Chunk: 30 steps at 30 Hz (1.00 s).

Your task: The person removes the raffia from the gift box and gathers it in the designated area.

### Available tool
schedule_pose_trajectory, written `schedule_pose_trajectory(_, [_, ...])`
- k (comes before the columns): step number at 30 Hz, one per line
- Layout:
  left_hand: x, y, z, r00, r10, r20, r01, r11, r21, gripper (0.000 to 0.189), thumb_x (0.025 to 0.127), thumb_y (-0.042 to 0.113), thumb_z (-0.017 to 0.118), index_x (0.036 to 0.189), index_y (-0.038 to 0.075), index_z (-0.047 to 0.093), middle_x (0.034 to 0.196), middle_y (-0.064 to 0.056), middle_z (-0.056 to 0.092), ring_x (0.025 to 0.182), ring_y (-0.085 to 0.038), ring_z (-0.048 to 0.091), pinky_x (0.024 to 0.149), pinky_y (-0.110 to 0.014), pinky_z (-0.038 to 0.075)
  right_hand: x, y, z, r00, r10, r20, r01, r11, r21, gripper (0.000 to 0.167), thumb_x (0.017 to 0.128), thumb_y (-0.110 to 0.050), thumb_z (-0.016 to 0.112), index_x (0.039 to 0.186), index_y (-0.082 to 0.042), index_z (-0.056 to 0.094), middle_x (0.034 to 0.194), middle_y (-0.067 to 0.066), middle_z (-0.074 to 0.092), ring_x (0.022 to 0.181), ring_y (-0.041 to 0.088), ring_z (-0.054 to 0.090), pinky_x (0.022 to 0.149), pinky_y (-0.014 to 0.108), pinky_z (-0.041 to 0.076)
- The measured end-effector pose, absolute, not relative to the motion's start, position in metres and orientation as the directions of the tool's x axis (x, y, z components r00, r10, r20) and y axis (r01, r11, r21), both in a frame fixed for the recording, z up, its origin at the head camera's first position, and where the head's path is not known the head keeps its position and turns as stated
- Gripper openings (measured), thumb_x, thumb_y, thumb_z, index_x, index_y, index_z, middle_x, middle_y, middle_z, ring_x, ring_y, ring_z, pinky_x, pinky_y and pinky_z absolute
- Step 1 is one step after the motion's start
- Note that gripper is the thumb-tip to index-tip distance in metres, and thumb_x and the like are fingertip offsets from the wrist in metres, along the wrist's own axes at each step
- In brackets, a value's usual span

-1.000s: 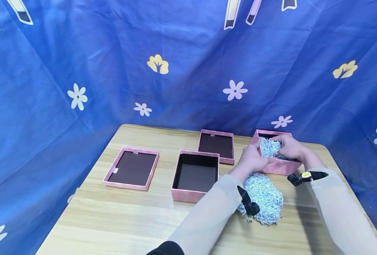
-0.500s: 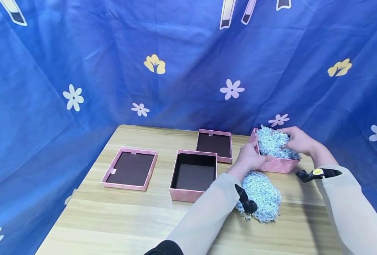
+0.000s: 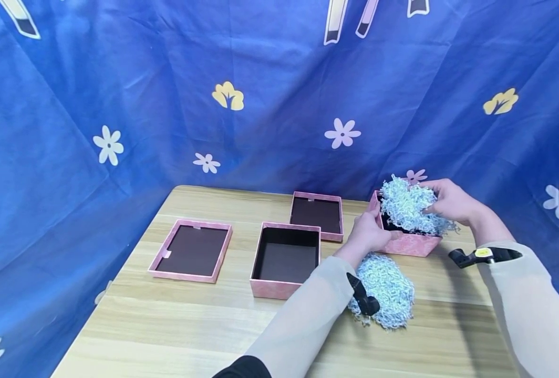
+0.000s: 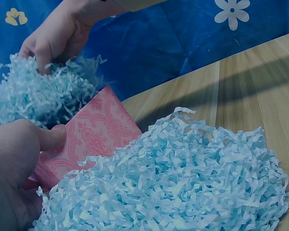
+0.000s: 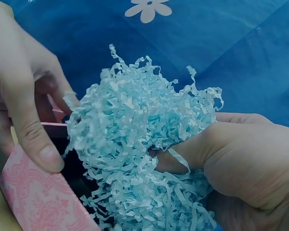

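My right hand [image 3: 454, 202] pinches a fluffy clump of light blue shredded paper [image 3: 408, 202], held just above a pink patterned box [image 3: 412, 245] at the back right. In the right wrist view the thumb digs into the clump [image 5: 139, 120], and the box's black inside shows beneath. My left hand [image 3: 368, 232] grips the near left corner of that box, its thumb on the patterned front wall [image 4: 101, 127]. Under the left wrist a second pile of shredded paper [image 3: 387, 291] lies on the table, large in the left wrist view.
An open pink box [image 3: 275, 289] with a black inside stands mid-table. One shallow lid [image 3: 192, 249] lies to its left; another lid [image 3: 317, 214] lies behind it. A blue flowered cloth [image 3: 279, 105] hangs behind the wooden table [image 3: 175, 325].
My right hand has risen from inside the pink box, lifting the clump of shredded paper up with it and slightly right. My left hand keeps its grip on the box.
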<state>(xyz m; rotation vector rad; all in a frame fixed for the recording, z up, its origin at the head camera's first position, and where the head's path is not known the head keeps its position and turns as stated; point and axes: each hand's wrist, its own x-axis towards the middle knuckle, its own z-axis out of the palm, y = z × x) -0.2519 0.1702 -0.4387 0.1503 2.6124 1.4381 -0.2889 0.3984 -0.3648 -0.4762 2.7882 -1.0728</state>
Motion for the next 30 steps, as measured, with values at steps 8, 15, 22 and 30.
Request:
schedule_pose_trajectory(8, [-0.251,0.169,-0.440,-0.980,0.166,-0.110,-0.004,0.533,0.846,0.102,0.080,0.045,0.094,0.165,0.029,0.039,0.159,-0.003,0.051,0.145,-0.022,0.046,0.114,-0.027,0.041,-0.282,0.403,-0.344,-0.946,-0.323,0.006,-0.251,0.723,-0.644,0.072,0.077,0.016,0.080,0.144,0.014,0.055,0.148,0.037,0.050,0.068,0.008,0.060,0.071,0.020,0.050])
schedule_pose_trajectory(15, [-0.251,0.167,-0.442,-0.980,0.167,-0.105,-0.003,0.521,0.854,0.103,0.080,0.046,0.094,0.165,0.029,0.039,0.162,-0.003,0.046,0.148,-0.023,0.043,0.116,-0.027,0.039,-0.274,0.413,-0.331,-0.953,-0.303,0.024,-0.248,0.729,-0.638,0.072,0.079,0.018,0.077,0.146,0.016,0.051,0.146,0.036,0.051,0.057,0.004,0.047,0.060,0.022,0.049])
schedule_pose_trajectory(22, [-0.251,0.167,-0.442,-0.982,0.159,-0.097,0.003,0.535,0.845,0.102,0.079,0.046,0.094,0.164,0.028,0.041,0.158,-0.003,0.051,0.146,-0.024,0.045,0.115,-0.027,0.039,-0.268,0.425,-0.321,-0.960,-0.275,0.044,-0.240,0.736,-0.633,0.070,0.079,0.021,0.076,0.145,0.013,0.055,0.145,0.030,0.054,0.092,0.000,0.058,0.073,0.019,0.052])
schedule_pose_trajectory(30, [-0.250,0.169,-0.440,-0.983,0.157,-0.098,0.001,0.532,0.847,0.101,0.080,0.043,0.094,0.164,0.030,0.041,0.161,-0.004,0.049,0.147,-0.026,0.044,0.117,-0.030,0.039,-0.259,0.445,-0.313,-0.969,-0.246,0.027,-0.213,0.773,-0.597,0.071,0.081,0.020,0.074,0.149,0.013,0.051,0.151,0.033,0.048,0.080,0.006,0.058,0.063,0.028,0.049])
